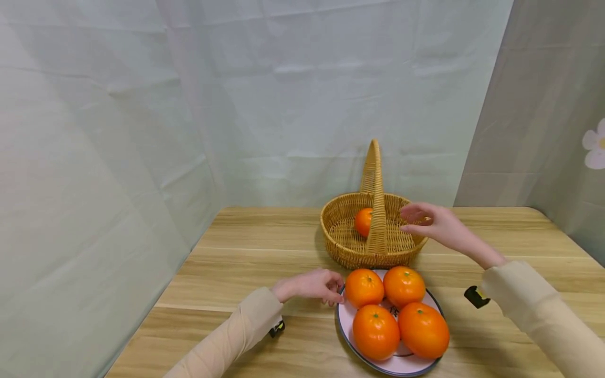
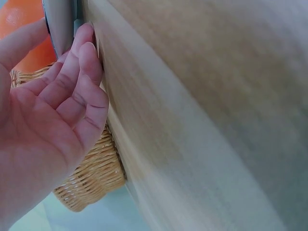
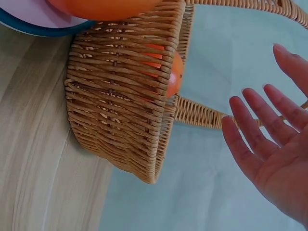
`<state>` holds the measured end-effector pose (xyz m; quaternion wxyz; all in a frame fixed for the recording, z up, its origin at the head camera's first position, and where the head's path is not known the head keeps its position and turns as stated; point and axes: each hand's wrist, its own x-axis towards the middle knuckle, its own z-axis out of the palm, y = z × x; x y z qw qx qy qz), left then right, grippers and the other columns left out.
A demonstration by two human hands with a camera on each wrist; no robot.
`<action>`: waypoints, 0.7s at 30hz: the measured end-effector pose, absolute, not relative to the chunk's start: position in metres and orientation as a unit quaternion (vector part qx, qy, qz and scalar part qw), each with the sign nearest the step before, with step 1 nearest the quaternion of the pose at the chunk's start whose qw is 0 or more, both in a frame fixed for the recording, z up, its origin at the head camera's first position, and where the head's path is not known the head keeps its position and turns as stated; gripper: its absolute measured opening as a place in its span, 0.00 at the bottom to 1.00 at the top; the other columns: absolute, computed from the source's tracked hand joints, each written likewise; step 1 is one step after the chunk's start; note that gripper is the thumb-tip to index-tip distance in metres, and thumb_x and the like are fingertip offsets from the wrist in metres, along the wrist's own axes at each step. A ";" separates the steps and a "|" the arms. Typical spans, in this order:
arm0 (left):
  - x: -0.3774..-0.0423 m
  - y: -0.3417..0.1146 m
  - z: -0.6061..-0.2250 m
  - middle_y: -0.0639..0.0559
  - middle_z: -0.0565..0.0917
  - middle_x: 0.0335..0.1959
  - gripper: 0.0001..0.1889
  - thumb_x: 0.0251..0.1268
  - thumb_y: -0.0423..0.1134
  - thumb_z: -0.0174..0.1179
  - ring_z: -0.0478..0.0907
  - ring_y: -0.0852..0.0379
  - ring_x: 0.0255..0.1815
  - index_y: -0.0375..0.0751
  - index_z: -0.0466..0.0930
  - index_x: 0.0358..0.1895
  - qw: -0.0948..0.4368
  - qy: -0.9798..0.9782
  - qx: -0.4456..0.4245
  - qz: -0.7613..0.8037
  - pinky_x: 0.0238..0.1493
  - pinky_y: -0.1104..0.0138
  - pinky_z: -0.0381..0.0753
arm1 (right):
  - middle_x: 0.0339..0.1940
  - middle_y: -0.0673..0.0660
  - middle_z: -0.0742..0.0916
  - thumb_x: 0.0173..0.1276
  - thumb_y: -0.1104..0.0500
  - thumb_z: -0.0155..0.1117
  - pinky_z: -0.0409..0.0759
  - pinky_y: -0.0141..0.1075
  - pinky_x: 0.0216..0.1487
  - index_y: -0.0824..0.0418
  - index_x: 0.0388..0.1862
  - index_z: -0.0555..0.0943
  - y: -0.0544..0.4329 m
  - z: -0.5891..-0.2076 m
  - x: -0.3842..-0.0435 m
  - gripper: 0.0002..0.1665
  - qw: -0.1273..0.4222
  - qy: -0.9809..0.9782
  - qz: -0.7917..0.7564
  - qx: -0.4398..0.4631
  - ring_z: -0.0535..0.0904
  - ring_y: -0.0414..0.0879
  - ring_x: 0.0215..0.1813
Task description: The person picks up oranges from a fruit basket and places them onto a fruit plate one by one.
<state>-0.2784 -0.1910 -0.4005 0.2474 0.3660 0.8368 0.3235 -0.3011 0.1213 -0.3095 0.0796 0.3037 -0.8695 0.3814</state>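
My left hand [image 1: 314, 285] grips the left rim of a white plate [image 1: 347, 320] with a dark blue edge. In the left wrist view the thumb lies on the plate's inner side and the fingertips reach under its rim. Several oranges [image 1: 375, 332] sit on the plate. Behind it stands a wicker basket [image 1: 347, 254] with a tall arched handle, and one orange [image 1: 363, 222] lies inside, partly hidden by the handle. Over the basket's right side hovers my right hand [image 1: 439, 224], fingers spread and slightly bent, holding nothing.
Both the plate and the basket rest on a wooden table [image 1: 246, 262]. A pale cloth [image 1: 293, 105] hangs behind the table and along its left side. At the right is a greyer cloth with a flower [image 1: 596, 145] on it.
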 end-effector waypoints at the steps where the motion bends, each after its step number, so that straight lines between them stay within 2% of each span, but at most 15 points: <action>1: -0.278 -0.191 -0.401 0.52 0.78 0.18 0.06 0.58 0.37 0.61 0.72 0.56 0.17 0.41 0.74 0.33 0.247 0.837 0.364 0.325 0.19 0.70 0.70 | 0.46 0.56 0.80 0.60 0.53 0.64 0.75 0.42 0.41 0.63 0.52 0.74 0.120 -0.309 -0.303 0.24 0.077 -0.873 0.378 0.298 0.76 0.50 0.44; 7: -0.277 -0.192 -0.400 0.52 0.78 0.18 0.06 0.57 0.36 0.61 0.72 0.56 0.17 0.40 0.74 0.33 0.245 0.839 0.360 0.327 0.20 0.69 0.71 | 0.47 0.60 0.79 0.57 0.48 0.66 0.76 0.44 0.37 0.62 0.52 0.74 0.112 -0.309 -0.316 0.28 0.075 -0.893 0.360 0.259 0.76 0.51 0.44; 14: -0.277 -0.192 -0.400 0.52 0.78 0.18 0.06 0.58 0.36 0.61 0.72 0.56 0.17 0.41 0.74 0.33 0.245 0.839 0.361 0.325 0.20 0.70 0.71 | 0.48 0.65 0.77 0.57 0.51 0.67 0.75 0.47 0.40 0.68 0.53 0.72 0.103 -0.313 -0.331 0.31 0.061 -0.900 0.363 0.236 0.75 0.58 0.46; 21: -0.277 -0.191 -0.399 0.53 0.78 0.18 0.06 0.57 0.37 0.61 0.72 0.57 0.17 0.41 0.74 0.33 0.239 0.840 0.365 0.321 0.20 0.70 0.71 | 0.48 0.66 0.78 0.57 0.52 0.67 0.75 0.46 0.41 0.71 0.53 0.72 0.097 -0.311 -0.340 0.32 0.052 -0.905 0.350 0.234 0.76 0.58 0.45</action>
